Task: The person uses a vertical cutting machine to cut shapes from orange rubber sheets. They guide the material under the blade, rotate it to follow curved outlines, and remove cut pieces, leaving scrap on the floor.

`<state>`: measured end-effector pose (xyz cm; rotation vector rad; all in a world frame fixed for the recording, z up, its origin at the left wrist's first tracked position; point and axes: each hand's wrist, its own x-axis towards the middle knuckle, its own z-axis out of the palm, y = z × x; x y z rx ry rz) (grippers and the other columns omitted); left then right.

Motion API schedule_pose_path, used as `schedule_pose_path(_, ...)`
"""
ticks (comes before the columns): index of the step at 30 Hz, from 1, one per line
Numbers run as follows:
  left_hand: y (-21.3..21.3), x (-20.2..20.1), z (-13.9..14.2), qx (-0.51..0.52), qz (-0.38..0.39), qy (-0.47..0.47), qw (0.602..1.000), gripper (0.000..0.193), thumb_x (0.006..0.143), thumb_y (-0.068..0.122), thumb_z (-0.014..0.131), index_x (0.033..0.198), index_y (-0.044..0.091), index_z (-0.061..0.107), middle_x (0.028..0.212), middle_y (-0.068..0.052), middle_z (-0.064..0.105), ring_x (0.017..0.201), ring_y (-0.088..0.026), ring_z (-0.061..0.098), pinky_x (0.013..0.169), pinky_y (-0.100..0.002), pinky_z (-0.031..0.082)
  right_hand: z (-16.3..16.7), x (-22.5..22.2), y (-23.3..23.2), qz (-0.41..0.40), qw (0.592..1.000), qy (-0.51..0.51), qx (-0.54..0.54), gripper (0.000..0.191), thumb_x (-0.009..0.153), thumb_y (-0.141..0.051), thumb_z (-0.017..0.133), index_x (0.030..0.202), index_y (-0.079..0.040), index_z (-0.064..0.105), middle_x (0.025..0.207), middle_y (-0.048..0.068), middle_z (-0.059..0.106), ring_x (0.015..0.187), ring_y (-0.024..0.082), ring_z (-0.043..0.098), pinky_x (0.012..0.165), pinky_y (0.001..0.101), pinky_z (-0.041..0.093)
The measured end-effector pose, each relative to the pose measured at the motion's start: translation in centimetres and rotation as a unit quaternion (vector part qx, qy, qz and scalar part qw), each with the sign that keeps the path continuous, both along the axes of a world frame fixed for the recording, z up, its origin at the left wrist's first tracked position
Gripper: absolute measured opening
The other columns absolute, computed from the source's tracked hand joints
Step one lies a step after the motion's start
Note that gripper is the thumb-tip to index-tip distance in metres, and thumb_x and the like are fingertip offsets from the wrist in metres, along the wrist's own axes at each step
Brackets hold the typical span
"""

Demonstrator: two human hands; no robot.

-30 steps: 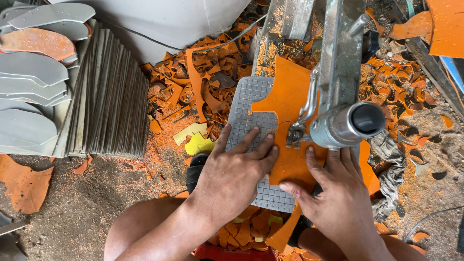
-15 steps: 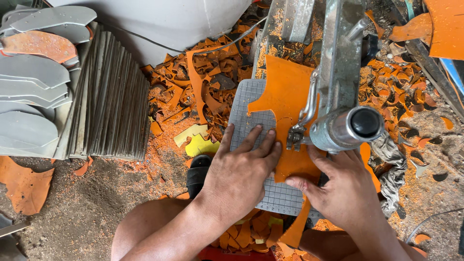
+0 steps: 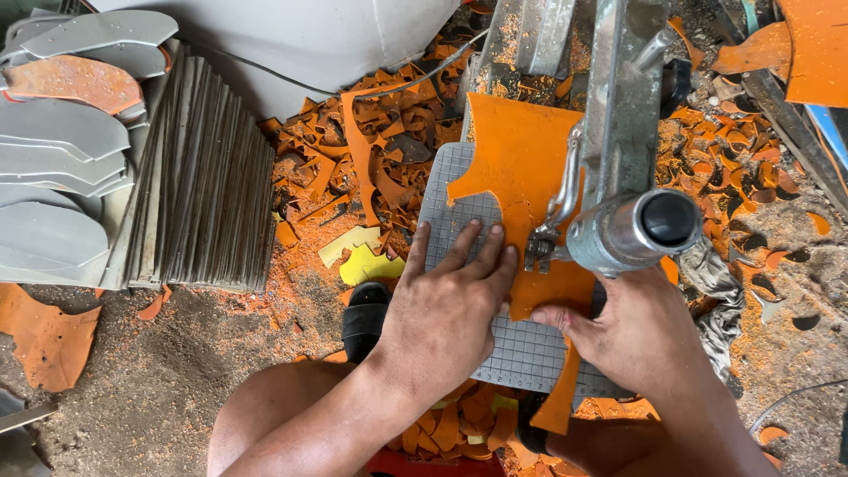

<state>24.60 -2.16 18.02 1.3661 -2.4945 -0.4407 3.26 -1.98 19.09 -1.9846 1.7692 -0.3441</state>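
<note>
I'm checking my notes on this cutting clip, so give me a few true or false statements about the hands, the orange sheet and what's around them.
1. The left hand lies flat on the orange sheet and grey pad. True.
2. The right hand holds a hammer. False: it presses the sheet under the metal machine arm.
3. Grey sole shapes are stacked at the left. True.
4. The scraps beyond the pad are blue. False: they are orange.

Single head-worn camera, looking steeply down and close over the person's knees at the left hand, right hand and grey gridded cutting board; no second view to overlap.
</note>
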Motion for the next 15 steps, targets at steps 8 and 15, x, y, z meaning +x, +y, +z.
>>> schedule_pose_path(8,-0.1,-0.4,-0.3,-0.012,0.016,0.011,1.0,0.053,0.082,0.006,0.064,0.135,0.0,0.06,0.144,-0.021,0.057,0.14,-0.033,0.047,0.115,-0.068,0.025,0.4,-0.3,-1.3,-0.04,0.989,0.091,0.113,0.071,0.065,-0.053,0.093,0.103,0.0,0.065,0.073,0.02,0.069,0.06,0.033,0.066,0.06,0.0446,0.054)
schedule_pose_path(15,-0.2,-0.7,-0.4,-0.014,0.029,0.013,0.999,0.05,0.087,0.011,0.065,0.135,0.0,0.06,0.143,-0.021,0.057,0.14,-0.032,0.048,0.116,-0.068,0.025,0.4,-0.8,-2.2,-0.002,0.994,0.079,0.076,0.068,0.061,-0.056,0.095,0.094,-0.003,0.067,0.062,0.017,0.065,0.057,0.031,0.065,0.057,0.0455,0.052)
